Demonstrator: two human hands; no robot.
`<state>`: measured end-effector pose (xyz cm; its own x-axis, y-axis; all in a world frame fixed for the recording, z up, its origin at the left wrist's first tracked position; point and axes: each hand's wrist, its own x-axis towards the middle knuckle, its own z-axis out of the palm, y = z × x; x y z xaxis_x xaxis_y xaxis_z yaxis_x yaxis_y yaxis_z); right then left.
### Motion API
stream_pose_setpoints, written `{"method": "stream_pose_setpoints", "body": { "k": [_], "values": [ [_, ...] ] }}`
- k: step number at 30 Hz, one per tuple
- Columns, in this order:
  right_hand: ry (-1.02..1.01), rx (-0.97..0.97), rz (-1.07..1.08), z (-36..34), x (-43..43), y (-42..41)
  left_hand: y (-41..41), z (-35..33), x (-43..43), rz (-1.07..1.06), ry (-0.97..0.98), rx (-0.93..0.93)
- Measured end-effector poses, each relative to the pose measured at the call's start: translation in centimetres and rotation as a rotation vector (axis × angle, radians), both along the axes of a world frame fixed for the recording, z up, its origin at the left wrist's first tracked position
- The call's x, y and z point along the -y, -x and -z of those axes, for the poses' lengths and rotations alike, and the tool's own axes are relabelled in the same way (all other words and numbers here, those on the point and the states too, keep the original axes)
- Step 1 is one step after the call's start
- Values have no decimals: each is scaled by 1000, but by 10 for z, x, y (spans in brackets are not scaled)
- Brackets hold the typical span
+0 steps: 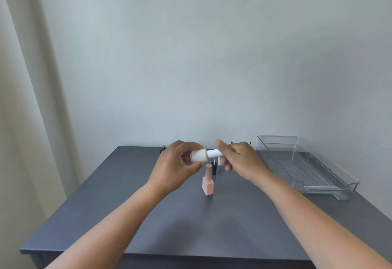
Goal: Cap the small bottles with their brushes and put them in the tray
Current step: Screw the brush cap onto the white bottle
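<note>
A white bottle [199,155] lies sideways in the air above the table's middle, my left hand [177,166] gripping its body. My right hand [237,159] holds its white brush cap [214,153], which meets the bottle's neck. Below them a capped pink bottle [207,181] stands upright on the table. Behind it stand a small black bottle [214,168] and a pale one [219,160], partly hidden by my right hand. A clear plastic tray [331,181] sits at the right with nothing in it.
The grey table [148,215] stands against a pale wall. A small dark bottle [164,147] is at the back edge left of my left hand, and something red [187,159] shows behind it. Black brush tips [231,142] stick up behind my right hand. A curtain hangs at the left.
</note>
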<state>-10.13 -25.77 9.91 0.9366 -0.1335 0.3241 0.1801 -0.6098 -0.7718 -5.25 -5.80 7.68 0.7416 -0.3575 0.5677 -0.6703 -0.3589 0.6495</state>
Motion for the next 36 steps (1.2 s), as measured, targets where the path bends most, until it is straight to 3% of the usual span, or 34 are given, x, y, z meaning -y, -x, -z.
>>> {"method": "stream_pose_setpoints", "body": {
  "k": [3, 9, 23, 29, 36],
  "values": [
    [34, -41, -30, -1, 4, 2, -1, 1, -1, -7, 1, -1],
    [20, 97, -121, 8, 11, 0, -3, 5, -3, -16, 7, 0],
    [155, 10, -43, 7, 7, -2, -3, 6, -4, -18, -20, 15],
    [236, 126, -75, 13, 9, -3, -6, 8, -6, -22, -39, 5],
    [367, 73, -38, 11, 4, -1, -4, 7, -3, -23, -50, 54]
  ]
}}
